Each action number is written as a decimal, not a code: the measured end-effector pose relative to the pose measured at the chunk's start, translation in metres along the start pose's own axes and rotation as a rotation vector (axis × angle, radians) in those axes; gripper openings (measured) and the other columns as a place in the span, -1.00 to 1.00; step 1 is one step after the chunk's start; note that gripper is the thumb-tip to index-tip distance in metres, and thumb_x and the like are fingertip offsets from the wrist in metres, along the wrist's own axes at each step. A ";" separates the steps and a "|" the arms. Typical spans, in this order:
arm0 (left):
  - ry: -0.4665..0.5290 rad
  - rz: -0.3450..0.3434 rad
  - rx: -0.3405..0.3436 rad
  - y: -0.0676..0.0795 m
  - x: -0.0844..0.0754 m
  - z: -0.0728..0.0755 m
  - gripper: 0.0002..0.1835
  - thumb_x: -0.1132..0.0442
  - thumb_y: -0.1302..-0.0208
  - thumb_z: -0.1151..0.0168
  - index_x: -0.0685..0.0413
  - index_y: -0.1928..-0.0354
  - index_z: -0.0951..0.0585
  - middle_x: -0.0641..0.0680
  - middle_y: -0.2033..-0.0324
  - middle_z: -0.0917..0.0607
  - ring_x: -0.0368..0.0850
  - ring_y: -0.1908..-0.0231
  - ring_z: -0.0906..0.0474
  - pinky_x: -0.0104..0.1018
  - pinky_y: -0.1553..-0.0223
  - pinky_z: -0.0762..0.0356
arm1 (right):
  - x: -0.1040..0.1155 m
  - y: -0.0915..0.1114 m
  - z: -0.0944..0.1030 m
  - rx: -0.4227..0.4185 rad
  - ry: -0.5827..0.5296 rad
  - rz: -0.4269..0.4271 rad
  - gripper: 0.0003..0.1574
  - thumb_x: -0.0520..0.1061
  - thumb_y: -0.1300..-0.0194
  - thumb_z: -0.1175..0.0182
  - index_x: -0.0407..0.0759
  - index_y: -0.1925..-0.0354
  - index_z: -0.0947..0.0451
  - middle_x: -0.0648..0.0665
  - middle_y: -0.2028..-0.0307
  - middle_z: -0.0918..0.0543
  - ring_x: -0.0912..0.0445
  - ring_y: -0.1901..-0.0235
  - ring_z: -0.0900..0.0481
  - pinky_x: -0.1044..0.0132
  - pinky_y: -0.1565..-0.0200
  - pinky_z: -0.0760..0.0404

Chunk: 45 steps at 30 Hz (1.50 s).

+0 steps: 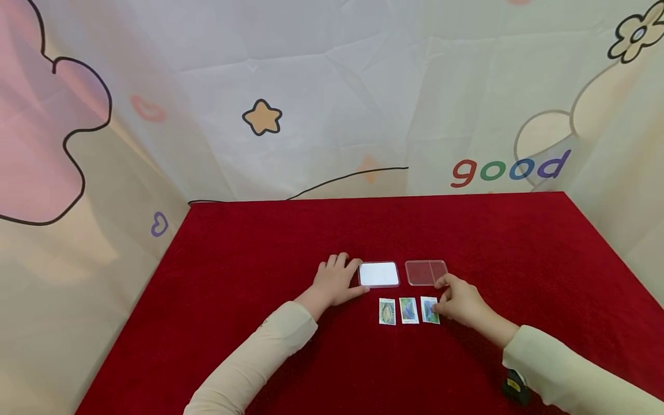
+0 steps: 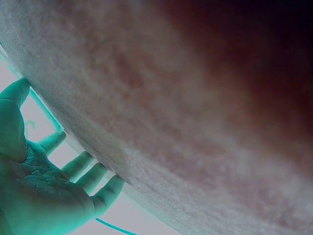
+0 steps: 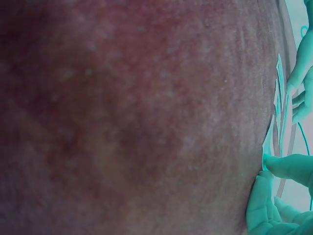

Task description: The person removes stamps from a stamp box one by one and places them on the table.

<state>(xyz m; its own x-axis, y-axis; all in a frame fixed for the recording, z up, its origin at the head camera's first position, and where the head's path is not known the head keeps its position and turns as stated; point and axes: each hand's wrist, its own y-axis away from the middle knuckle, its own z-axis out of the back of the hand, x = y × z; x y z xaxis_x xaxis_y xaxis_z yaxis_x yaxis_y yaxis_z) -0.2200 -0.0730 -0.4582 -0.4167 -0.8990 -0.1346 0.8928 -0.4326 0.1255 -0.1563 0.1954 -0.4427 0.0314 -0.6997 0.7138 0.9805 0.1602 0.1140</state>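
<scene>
Three small picture stamps lie in a row: a left stamp [image 1: 387,312], a middle stamp [image 1: 408,310] and a right stamp [image 1: 428,309]. My right hand [image 1: 461,301] pinches the right stamp's edge between thumb and finger; in the right wrist view the thumb [image 3: 291,167] lies over that stamp. Behind the row is a clear, shallow case with a white insert [image 1: 379,274]. My left hand [image 1: 336,281] spreads straight fingers at its left end, thumb and index finger at the corners. Right of it lies a clear lid-like tray [image 1: 419,272], overlapped by my right fingers.
A red cloth [image 1: 259,248] covers the table. Near my right sleeve sits a small black object with a yellow label [image 1: 515,387], partly hidden. A printed curtain [image 1: 332,86] hangs behind the table's back edge and along its sides.
</scene>
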 end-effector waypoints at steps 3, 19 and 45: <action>-0.005 0.000 0.003 0.000 0.000 0.000 -0.31 -0.28 -0.26 -0.07 -0.14 -0.34 -0.29 0.12 -0.24 -0.33 0.04 -0.23 -0.24 -0.05 -0.14 -0.31 | 0.000 0.001 0.000 0.008 -0.002 -0.002 -0.54 -0.35 0.04 -0.33 -0.43 0.16 -0.39 -0.03 0.66 -0.52 0.17 0.69 -0.44 0.28 0.58 -0.45; 0.003 -0.011 -0.006 0.002 -0.001 0.002 -0.32 -0.28 -0.26 -0.07 -0.14 -0.33 -0.30 0.12 -0.23 -0.34 0.05 -0.22 -0.26 -0.04 -0.11 -0.32 | 0.005 0.000 0.008 -0.009 0.081 0.066 -0.59 -0.27 -0.01 -0.37 -0.41 0.18 -0.46 -0.13 0.47 -0.58 0.12 0.50 -0.43 0.29 0.48 -0.39; -0.006 0.000 0.004 0.004 -0.001 0.006 -0.31 -0.28 -0.25 -0.07 -0.14 -0.34 -0.30 0.11 -0.23 -0.33 0.04 -0.22 -0.26 -0.03 -0.13 -0.31 | 0.014 -0.013 0.008 -0.038 0.166 0.159 -0.40 -0.20 0.03 -0.44 -0.46 0.04 -0.48 -0.41 0.18 -0.58 -0.26 0.13 -0.58 -0.08 0.11 -0.55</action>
<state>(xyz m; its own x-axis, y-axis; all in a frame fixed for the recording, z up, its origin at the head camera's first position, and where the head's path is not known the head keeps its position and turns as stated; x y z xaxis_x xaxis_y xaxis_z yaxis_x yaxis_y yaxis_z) -0.2169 -0.0741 -0.4513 -0.4182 -0.8992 -0.1286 0.8919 -0.4333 0.1297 -0.1704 0.1888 -0.4291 0.2143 -0.7735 0.5965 0.9672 0.2534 -0.0188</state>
